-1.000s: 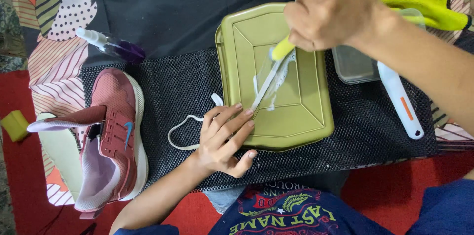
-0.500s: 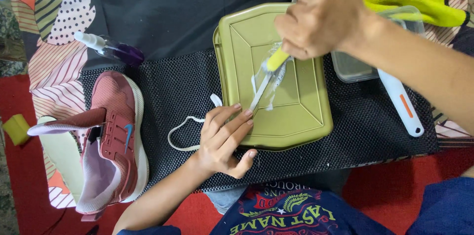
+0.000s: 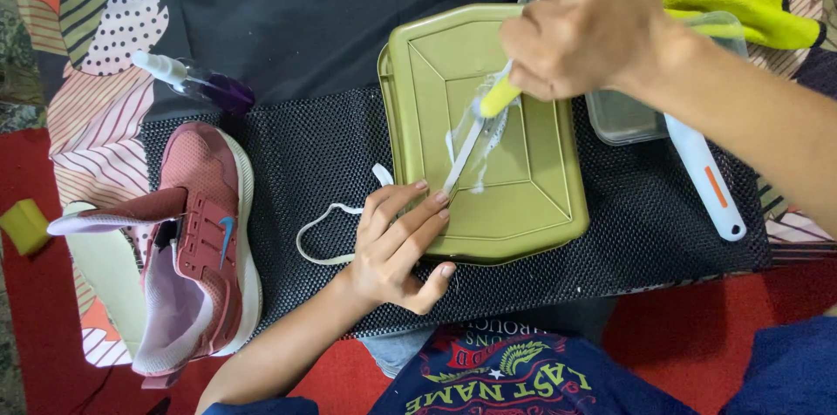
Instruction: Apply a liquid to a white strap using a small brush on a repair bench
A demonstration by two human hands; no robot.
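Scrubbing on down the white shoelace [image 3: 466, 149] with yellow-handled brush [image 3: 497, 99] clenched in right hand [image 3: 588, 27], left hand [image 3: 397, 245] still pinning lace flat-fingered against olive lid [image 3: 523, 206].

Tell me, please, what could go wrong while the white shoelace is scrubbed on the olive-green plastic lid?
1. The left hand pins the white shoelace only at the edge of the olive-green plastic lid; a hard stroke may pull it loose.
2. The yellow-handled brush in the right hand may flick suds toward the pink sports shoe.
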